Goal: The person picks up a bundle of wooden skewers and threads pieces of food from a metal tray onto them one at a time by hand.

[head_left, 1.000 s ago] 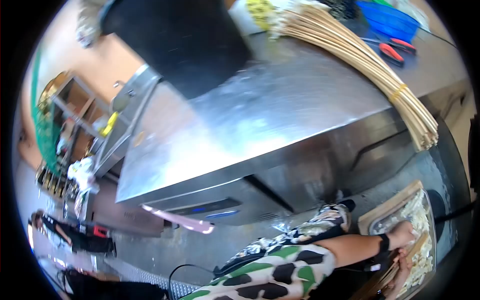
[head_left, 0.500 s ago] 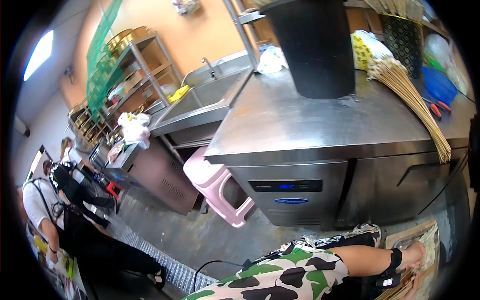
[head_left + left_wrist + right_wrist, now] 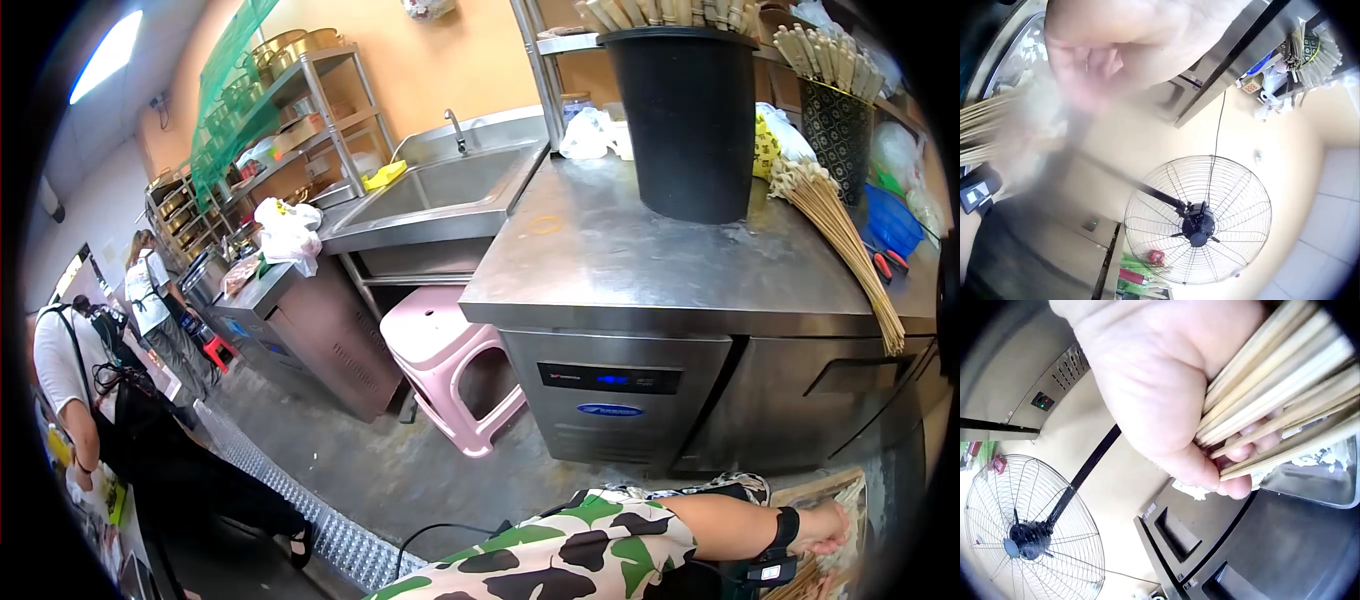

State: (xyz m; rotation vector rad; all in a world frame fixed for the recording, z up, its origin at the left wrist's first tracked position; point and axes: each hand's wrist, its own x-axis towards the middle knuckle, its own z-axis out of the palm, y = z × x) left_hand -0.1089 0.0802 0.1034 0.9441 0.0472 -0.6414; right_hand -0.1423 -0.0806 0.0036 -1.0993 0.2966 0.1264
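Room, as I face it:
- Wall [image 3: 480, 65]: orange, plain.
- Ceiling light [image 3: 107, 58]: one, white, lit, at my upper left.
- Floor [image 3: 350, 455]: grey, stained; a ridged metal strip [image 3: 325, 555] crosses it on my left.
- Counter [image 3: 590, 265]: stainless steel, doors beneath, control panel [image 3: 608, 379] with blue display.
- Sink [image 3: 420, 236]: steel, with tap [image 3: 456, 132], beyond the counter's left end.
- Pink stool [image 3: 430, 328]: one, beside the counter.
- Shelving [image 3: 323, 112]: metal, bearing brass-coloured pots [image 3: 318, 40]; green netting [image 3: 214, 130] hangs alongside.
- Fan [image 3: 1198, 225]: black, wire-caged, in my left wrist view.
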